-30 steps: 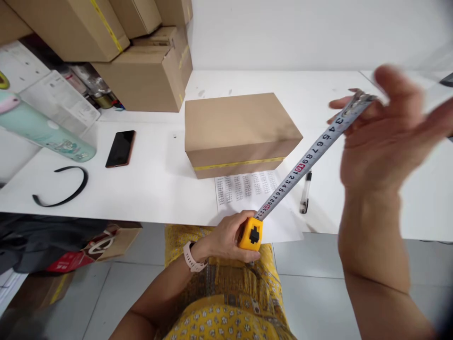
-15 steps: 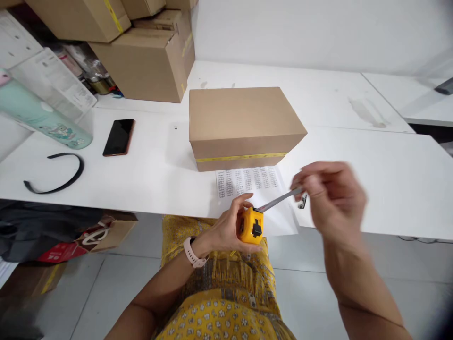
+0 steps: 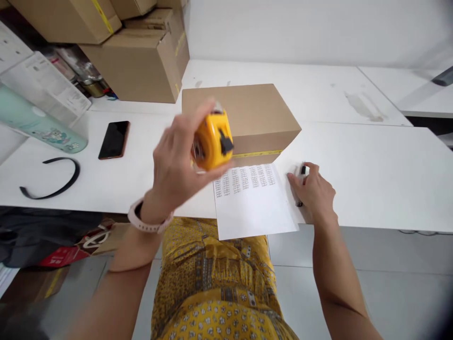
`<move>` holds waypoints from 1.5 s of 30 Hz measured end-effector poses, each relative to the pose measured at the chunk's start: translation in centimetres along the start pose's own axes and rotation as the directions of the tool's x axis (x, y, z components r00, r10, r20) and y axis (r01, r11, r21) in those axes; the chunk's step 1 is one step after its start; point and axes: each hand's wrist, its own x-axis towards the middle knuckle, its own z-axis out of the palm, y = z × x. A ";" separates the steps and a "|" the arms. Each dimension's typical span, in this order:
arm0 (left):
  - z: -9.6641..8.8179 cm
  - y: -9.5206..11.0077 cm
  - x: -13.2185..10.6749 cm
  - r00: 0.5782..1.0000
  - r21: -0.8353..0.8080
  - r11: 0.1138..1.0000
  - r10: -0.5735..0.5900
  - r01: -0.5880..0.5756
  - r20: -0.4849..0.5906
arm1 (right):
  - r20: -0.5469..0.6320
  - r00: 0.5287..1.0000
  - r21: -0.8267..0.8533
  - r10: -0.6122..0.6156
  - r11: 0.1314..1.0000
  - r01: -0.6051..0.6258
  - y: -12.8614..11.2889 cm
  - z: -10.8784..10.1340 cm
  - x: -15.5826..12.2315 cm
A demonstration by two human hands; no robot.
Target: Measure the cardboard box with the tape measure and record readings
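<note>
My left hand is raised over the table's front edge, closed round a yellow tape measure whose blade is fully wound in. My right hand rests on the white table to the right of a printed sheet, with its fingers closing on a black pen. A closed brown cardboard box with yellow tape along its lower edge stands just behind the sheet.
A black phone and a curved black strap lie at the left. A mint bottle and stacked cardboard boxes crowd the back left corner. Bags sit under the table.
The tape blade has run back into its case. My left hand lifted the tape measure up and left. My right hand let go of the blade and dropped onto the pen.
</note>
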 end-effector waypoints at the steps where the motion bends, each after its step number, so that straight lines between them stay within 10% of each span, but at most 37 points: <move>1: 0.2 -0.9 1.4 1.000 0.067 0.998 -0.010 0.008 0.023 | 0.018 0.999 -0.026 -0.034 0.999 0.035 -0.1 0.1 0.2; 7: 3.6 -5.1 5.1 0.980 0.205 0.974 -0.125 0.093 0.152 | -0.083 0.992 0.257 -0.095 0.960 0.114 1.0 1.1 0.4; 12: 3.6 -0.8 0.0 0.988 0.135 0.983 0.137 -0.127 -0.070 | -0.093 0.988 0.937 -0.126 0.323 0.130 3.2 0.2 -2.2; 15: 5.1 3.7 -5.9 0.972 -0.149 0.975 0.189 -0.168 0.138 | -0.139 0.964 0.975 -0.225 0.142 0.173 3.1 -0.5 -5.2; 19: 8.9 6.7 -12.2 0.839 -0.077 0.987 0.160 -0.140 0.521 | -0.148 0.917 0.964 -0.371 0.153 0.218 0.2 -0.2 -8.1; 24: 10.6 7.3 -13.7 0.725 0.038 0.993 0.053 -0.108 0.686 | -0.047 0.922 0.976 -0.385 0.177 0.124 -4.5 2.1 -8.4; 31: 10.4 7.6 -13.2 0.712 0.029 0.999 0.011 -0.044 0.702 | 0.239 0.894 0.918 -0.380 0.389 -0.080 -7.8 3.1 -6.4; 45: 10.8 7.4 -13.6 0.794 0.037 0.996 0.042 -0.081 0.606 | 0.042 0.978 0.825 -0.206 0.560 0.082 -7.8 4.6 -6.0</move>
